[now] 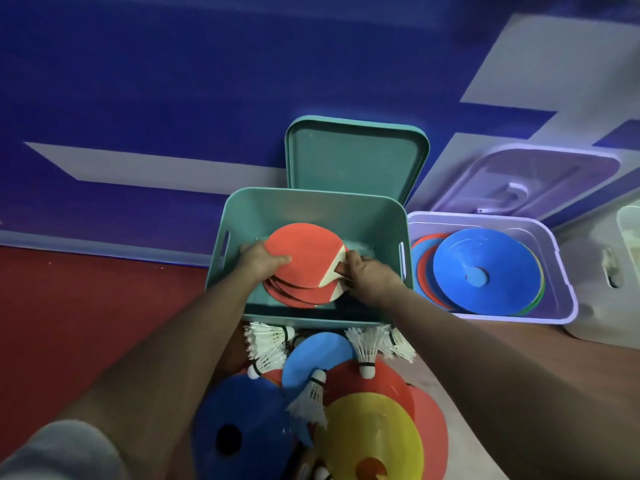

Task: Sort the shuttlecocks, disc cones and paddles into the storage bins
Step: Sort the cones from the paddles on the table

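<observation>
A red paddle (306,252) lies on top of a stack of red paddles inside the teal bin (311,202). My left hand (261,263) grips the top paddle's left edge. My right hand (369,277) holds it at the handle end on the right. The purple bin (564,299) to the right holds stacked disc cones, a blue one (485,268) on top. On the floor in front of the teal bin lie white shuttlecocks (268,344), a blue paddle (317,358), and blue (242,420), red (391,382) and yellow (374,434) disc cones.
The teal lid (356,157) leans behind the teal bin, and the purple lid (526,181) behind the purple bin. A white bin (609,271) stands at the far right edge. The wall behind is blue with grey bands; the floor is red and tan.
</observation>
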`<action>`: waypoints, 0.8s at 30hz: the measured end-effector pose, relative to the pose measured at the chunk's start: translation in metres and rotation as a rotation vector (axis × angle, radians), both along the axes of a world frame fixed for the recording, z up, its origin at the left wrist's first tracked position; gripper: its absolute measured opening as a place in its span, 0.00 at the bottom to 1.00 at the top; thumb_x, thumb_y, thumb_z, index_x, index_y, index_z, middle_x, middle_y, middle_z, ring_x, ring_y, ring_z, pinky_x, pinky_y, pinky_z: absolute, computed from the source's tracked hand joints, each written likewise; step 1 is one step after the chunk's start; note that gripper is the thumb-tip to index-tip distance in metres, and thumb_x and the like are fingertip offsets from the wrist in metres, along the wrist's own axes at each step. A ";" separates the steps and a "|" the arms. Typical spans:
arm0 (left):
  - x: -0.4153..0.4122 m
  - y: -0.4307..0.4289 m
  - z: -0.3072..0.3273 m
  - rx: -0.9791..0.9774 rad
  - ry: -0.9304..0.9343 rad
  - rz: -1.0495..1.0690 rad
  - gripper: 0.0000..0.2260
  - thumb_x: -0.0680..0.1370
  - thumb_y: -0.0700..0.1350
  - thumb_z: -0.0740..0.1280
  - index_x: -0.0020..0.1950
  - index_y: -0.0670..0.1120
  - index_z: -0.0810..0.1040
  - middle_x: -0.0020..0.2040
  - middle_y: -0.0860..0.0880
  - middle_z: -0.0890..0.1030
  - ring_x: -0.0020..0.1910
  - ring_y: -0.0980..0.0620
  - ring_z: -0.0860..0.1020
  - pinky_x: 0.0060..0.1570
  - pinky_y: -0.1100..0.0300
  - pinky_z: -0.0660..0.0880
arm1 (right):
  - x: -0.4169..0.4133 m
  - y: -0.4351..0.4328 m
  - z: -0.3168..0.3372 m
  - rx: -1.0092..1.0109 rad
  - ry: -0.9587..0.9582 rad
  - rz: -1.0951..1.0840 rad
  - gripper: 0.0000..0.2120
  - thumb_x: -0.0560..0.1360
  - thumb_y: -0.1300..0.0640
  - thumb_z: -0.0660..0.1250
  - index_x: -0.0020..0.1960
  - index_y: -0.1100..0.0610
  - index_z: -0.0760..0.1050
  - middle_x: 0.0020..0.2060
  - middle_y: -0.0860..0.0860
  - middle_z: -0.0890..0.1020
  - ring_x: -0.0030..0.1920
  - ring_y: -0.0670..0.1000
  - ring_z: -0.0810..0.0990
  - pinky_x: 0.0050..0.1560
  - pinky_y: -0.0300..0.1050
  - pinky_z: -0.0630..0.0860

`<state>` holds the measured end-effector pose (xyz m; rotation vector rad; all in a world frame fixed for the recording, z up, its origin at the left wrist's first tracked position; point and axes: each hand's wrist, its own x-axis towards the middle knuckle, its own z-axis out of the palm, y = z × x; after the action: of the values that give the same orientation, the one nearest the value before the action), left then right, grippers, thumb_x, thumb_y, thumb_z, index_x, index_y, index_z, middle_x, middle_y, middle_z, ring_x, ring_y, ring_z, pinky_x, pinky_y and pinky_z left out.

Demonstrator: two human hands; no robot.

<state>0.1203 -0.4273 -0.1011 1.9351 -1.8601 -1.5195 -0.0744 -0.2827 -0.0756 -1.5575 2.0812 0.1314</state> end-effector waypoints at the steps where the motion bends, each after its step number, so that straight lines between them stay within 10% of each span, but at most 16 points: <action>1: 0.000 0.001 0.001 -0.067 -0.081 -0.074 0.39 0.58 0.62 0.76 0.64 0.44 0.76 0.59 0.43 0.78 0.59 0.43 0.78 0.62 0.50 0.74 | 0.001 0.000 0.000 0.009 0.003 -0.002 0.25 0.75 0.53 0.67 0.66 0.58 0.60 0.63 0.59 0.75 0.63 0.62 0.75 0.60 0.55 0.71; 5: -0.003 0.013 0.022 -0.180 -0.103 -0.124 0.35 0.70 0.46 0.75 0.73 0.40 0.64 0.68 0.38 0.72 0.65 0.40 0.73 0.65 0.49 0.71 | 0.005 0.010 0.024 -0.105 -0.007 -0.036 0.26 0.73 0.47 0.69 0.64 0.59 0.64 0.62 0.59 0.74 0.64 0.62 0.72 0.63 0.53 0.70; 13: 0.007 0.082 0.097 -0.413 0.292 0.023 0.08 0.73 0.45 0.68 0.51 0.50 0.75 0.52 0.49 0.80 0.49 0.51 0.78 0.54 0.56 0.74 | 0.013 0.102 0.105 -0.587 -0.246 -0.368 0.21 0.76 0.56 0.67 0.66 0.62 0.70 0.60 0.58 0.77 0.62 0.56 0.74 0.59 0.40 0.66; 20: 0.015 0.174 0.102 -0.296 0.508 0.056 0.07 0.76 0.37 0.65 0.48 0.50 0.75 0.43 0.49 0.78 0.44 0.52 0.76 0.50 0.55 0.74 | 0.033 0.217 0.083 -0.549 -0.332 -0.628 0.13 0.75 0.55 0.68 0.58 0.57 0.75 0.50 0.52 0.79 0.52 0.52 0.78 0.51 0.46 0.74; 24: 0.034 0.242 0.090 -0.335 0.468 0.008 0.05 0.77 0.35 0.65 0.50 0.45 0.74 0.40 0.53 0.77 0.39 0.59 0.75 0.41 0.72 0.71 | 0.050 0.267 0.055 -0.388 -0.336 -0.688 0.23 0.75 0.51 0.70 0.65 0.62 0.72 0.57 0.57 0.78 0.60 0.57 0.75 0.58 0.47 0.71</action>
<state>0.1547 -0.1853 -0.0107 1.3063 -1.7500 -1.3928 -0.0242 -0.0157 -0.0202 -0.8750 2.3092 -0.7617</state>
